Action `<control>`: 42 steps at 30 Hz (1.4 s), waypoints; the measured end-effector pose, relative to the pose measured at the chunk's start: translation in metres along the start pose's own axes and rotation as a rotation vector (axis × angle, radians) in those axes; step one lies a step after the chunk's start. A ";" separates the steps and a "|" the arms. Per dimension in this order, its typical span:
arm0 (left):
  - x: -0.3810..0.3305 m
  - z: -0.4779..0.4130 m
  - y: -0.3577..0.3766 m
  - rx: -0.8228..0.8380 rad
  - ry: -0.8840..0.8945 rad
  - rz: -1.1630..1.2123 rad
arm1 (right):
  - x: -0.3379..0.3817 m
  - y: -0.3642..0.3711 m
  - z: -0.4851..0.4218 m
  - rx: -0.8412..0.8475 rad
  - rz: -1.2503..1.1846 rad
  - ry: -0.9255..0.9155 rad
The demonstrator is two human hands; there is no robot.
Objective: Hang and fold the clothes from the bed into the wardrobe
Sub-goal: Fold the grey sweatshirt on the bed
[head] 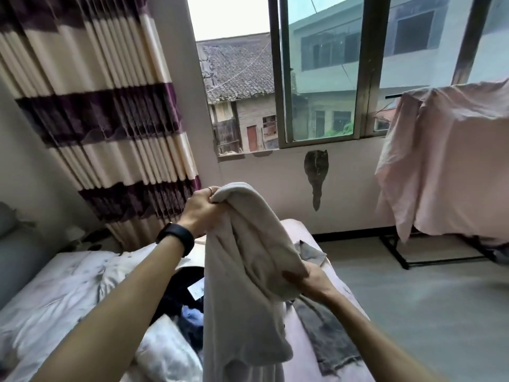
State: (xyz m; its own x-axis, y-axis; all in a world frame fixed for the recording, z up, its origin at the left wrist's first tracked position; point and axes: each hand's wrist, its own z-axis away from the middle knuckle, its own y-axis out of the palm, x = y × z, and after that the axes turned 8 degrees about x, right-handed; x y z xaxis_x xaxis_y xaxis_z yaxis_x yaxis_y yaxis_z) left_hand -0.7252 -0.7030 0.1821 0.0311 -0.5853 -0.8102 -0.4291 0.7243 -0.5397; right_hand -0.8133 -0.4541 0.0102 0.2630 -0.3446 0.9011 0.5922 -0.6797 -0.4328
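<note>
Cream garment point(248, 257) hangs in the middle of the frame, held up over the bed point(296, 232) by both hands. The left hand point(199, 209), with a black wristband point(176, 238) on its wrist, has its fingers curled tight round the bunched top edge. The right hand point(312, 282), lower and to the right, pinches a fold at the cloth's right edge. The rest of the cloth drops loose to the bottom of the frame. Just behind it, on the pink sheet, lie a pile of dark clothes point(179, 293) to the left and a flat grey garment point(327, 334) to the right, near the bed's right edge. A rumpled white duvet point(55, 299) fills the lower left. Right of the bed is a wide stretch of grey floor point(427, 299). It runs to a black rack point(399, 255) at the right edge, draped with a pink cloth point(454, 166). A striped curtain point(104, 106) hangs at upper left beside the window point(325, 78).
</note>
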 end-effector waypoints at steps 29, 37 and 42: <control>0.005 0.217 -0.022 -0.130 -0.088 0.190 | 0.167 -0.062 0.129 -0.434 -0.267 -0.336; -0.103 0.237 -0.051 -0.181 0.093 0.210 | 0.283 -0.060 0.195 -0.880 -0.024 -0.627; -0.132 0.253 -0.059 -0.401 0.285 -0.023 | 0.314 -0.069 0.203 -0.956 0.237 -0.602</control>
State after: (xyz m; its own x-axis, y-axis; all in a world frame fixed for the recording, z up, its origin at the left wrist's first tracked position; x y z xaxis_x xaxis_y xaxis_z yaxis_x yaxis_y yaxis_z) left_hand -0.4758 -0.5765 0.2630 -0.1796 -0.7162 -0.6743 -0.7464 0.5458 -0.3809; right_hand -0.6170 -0.3843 0.3281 0.7638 -0.3395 0.5490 -0.2716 -0.9406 -0.2037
